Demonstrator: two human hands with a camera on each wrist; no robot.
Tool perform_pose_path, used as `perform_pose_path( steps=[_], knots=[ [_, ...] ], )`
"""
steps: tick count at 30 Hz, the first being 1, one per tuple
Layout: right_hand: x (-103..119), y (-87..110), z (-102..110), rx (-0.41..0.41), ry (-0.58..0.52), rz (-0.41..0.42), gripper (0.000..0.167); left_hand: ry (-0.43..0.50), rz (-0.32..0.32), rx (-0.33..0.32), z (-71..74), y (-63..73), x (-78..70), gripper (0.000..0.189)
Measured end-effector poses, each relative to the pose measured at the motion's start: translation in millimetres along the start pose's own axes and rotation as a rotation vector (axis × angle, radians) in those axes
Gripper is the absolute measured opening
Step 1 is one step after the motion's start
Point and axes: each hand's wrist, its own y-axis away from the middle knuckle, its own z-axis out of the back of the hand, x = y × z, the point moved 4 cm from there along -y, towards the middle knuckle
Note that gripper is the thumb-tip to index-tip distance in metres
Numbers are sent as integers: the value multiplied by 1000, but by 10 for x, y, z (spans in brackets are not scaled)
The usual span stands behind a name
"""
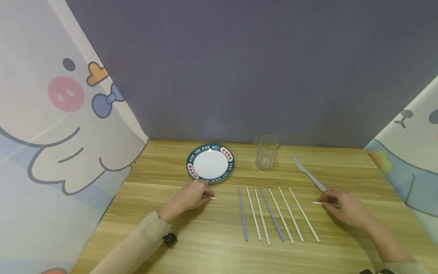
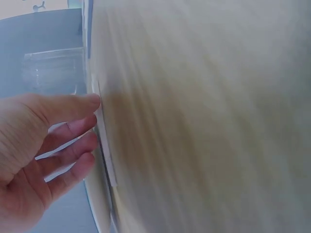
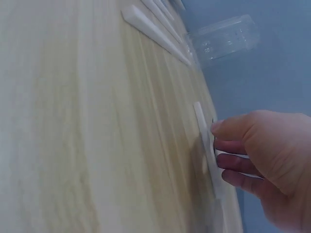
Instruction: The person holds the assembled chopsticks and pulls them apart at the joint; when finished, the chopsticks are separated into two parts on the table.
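Note:
My left hand [image 1: 195,194], on the left of the table just below the plate, pinches a thin white stick [image 1: 213,198] whose end pokes out to the right of the fingertips. The left wrist view has this white stick [image 2: 108,155] running along the tabletop at the thumb and fingers. On the right, my right hand [image 1: 345,207] pinches another white stick [image 1: 316,203] close to the table, near the knife's handle. More of that white stick [image 3: 206,141] appears in the right wrist view. Between the hands lie several white sticks [image 1: 304,215] and two blue sticks [image 1: 243,215], spread side by side.
Behind the left hand is a white plate [image 1: 210,164] with a dark green patterned rim. A clear cup [image 1: 267,153] stands near the back edge. Beyond the right hand lies a pale knife [image 1: 308,173]. A grey panel [image 1: 253,72] rises behind the wooden table [image 1: 212,236].

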Motion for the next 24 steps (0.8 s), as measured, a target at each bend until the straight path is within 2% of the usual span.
perform_pose_path(
  steps=[6, 10, 13, 18, 24],
  knots=[
    [234, -161, 88, -66, 65, -7, 26, 2, -49, -29, 71, -66, -102, 7],
    [445, -324, 93, -81, 57, 15, 24, -35, -82, -62, 127, -147, -192, 11],
    [586, -437, 80, -75, 25, 28, 21, -54, -82, -77, 162, -206, -253, 14],
    [817, -596, 59, -43, -42, 15, 17, -51, -86, -65, 196, -305, -341, 17],
    [1136, -759, -84, 20, -156, 11, 13, -62, -124, -48, 169, -425, -408, 18]
  ],
)
